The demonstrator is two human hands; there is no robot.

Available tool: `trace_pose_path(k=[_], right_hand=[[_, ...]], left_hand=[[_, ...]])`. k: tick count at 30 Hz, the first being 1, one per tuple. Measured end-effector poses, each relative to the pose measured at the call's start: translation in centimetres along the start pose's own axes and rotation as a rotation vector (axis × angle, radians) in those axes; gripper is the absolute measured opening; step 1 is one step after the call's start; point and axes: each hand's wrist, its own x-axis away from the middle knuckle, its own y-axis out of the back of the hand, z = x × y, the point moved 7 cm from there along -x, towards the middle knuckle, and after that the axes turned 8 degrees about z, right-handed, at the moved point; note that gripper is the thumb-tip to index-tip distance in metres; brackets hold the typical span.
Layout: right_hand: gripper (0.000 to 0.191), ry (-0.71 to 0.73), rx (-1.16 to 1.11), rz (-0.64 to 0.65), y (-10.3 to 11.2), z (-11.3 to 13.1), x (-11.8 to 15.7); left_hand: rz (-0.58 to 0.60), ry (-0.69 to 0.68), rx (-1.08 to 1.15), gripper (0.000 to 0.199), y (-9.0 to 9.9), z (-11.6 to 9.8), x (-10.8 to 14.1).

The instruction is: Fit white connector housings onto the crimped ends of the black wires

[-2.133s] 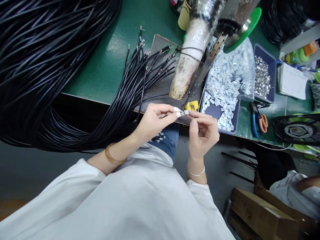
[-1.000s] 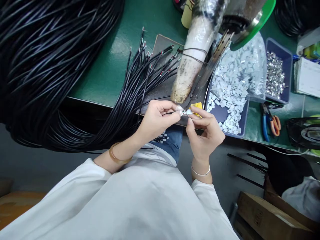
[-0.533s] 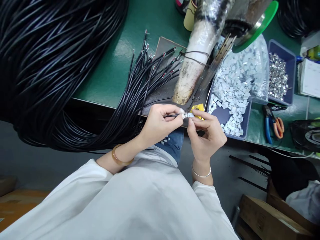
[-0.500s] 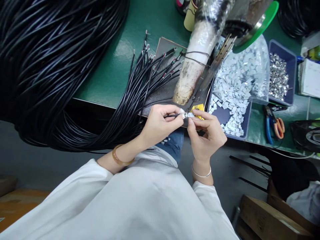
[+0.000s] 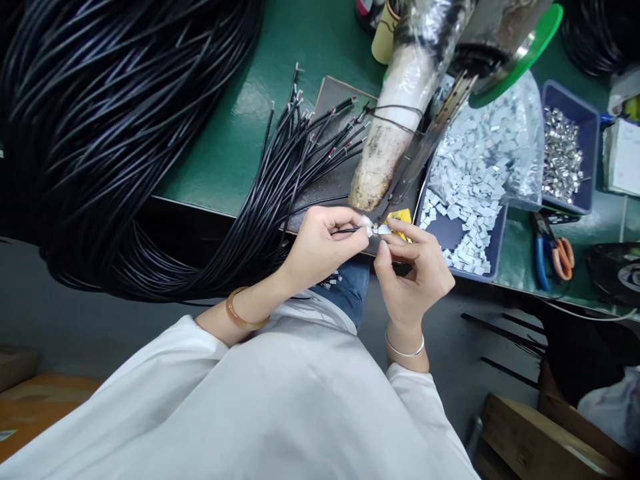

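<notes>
Near the bench's front edge, my left hand (image 5: 327, 245) pinches the end of a thin black cable (image 5: 344, 231) between thumb and forefinger. A small white connector (image 5: 384, 229) sits at the cable's tip, pinched by the thumb and fingers of my right hand (image 5: 416, 267). The fingertips hide how far the wires go into it. Both hands are close together, below the worn tip of a plastic-wrapped white tube (image 5: 383, 133). Behind my left hand lies a bundle of black cables (image 5: 270, 183) with stripped ends. Right of them, a tray (image 5: 443, 232) holds many white pieces.
A yellow tag (image 5: 400, 223) lies just behind my right fingers. A second tray (image 5: 590, 150) contains small metal parts. Pliers (image 5: 553, 257) with blue and orange handles lie to the right. A large cable coil (image 5: 125, 120) hangs over the left bench edge. A green-rimmed disc (image 5: 537, 57) overhangs the back.
The whole view has shifted slightly. Both hands keep their pinch at the cable end, with the white connector still between them; finger movement is barely visible.
</notes>
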Motion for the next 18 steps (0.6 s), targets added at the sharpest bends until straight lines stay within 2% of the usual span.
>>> trace_pose_path(k=[9,15,17,18], right_hand=[[0.017,0.011,-0.027,-0.009,0.4,0.4,-0.2],[0.017,0.009,-0.043,0.040,-0.1,0.1,0.2],[0.015,-0.064,-0.076,0.001,0.9,-0.5,0.3],[0.013,-0.095,-0.071,-0.068,2.1,-0.8,0.5]], left_hand=[[-0.017,0.018,0.030,0.009,0.1,-0.4,0.2],[0.067,0.025,0.040,0.008,-0.2,0.0,-0.1],[0.088,0.020,0.037,0.008,-0.4,-0.1,0.1],[0.110,0.020,0.028,0.009,-0.5,-0.2,0.2]])
